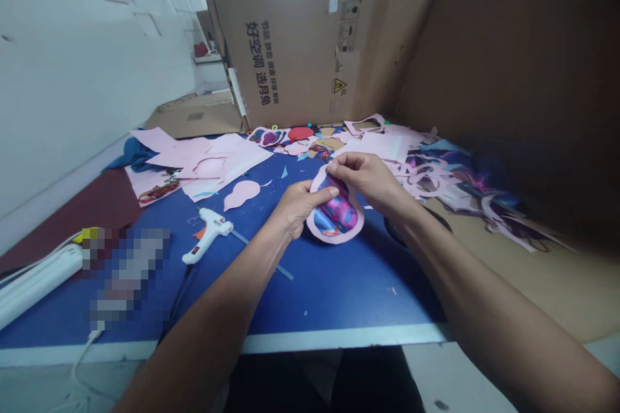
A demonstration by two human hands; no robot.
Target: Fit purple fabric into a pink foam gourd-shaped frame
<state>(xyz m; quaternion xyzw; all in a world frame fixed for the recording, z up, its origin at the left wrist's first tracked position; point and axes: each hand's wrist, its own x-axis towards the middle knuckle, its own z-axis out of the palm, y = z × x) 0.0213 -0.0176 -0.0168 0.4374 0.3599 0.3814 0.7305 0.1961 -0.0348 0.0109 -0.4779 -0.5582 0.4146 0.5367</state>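
Both hands hold a pink paper cutout point(335, 210) with a shiny purple-blue foil centre, raised a little above the blue table point(314, 300). My left hand point(305, 208) grips its lower left side, with the thumb across the pink edge. My right hand point(363, 181) pinches its top edge between thumb and fingers. A white hot glue gun point(206, 235) lies on the table to the left of my left hand. Beyond it rests a pink gourd-shaped paper cutout point(241, 195).
Pink paper sheets point(213, 158) and a blue cloth point(133, 155) lie at the back left. Foil and pink scraps point(436, 171) pile up on the right. A white power strip point(39, 277) sits at the left edge, and a cardboard box point(290, 32) stands behind.
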